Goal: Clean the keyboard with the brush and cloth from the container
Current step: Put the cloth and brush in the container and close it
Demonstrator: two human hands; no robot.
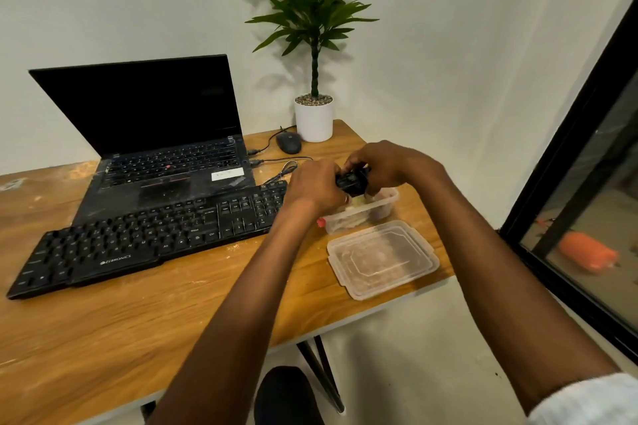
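Partly hidden, the held object [352,180] looks black, compact.

Arms outstretched, left hand [312,188] and right hand [390,162] together, fingers curled round a small black object [352,181].

free: bare brown wooden table [138,321] is open in front of the long black keyboard [148,235] | back: shut off by the open black laptop [165,162] | right: clear plastic box [376,209] is set near the keyboard's end, covered by left hand [312,188] and right hand [390,164] holding a small black thing [352,181] | near right: taken by flat clear plastic lid [381,259]
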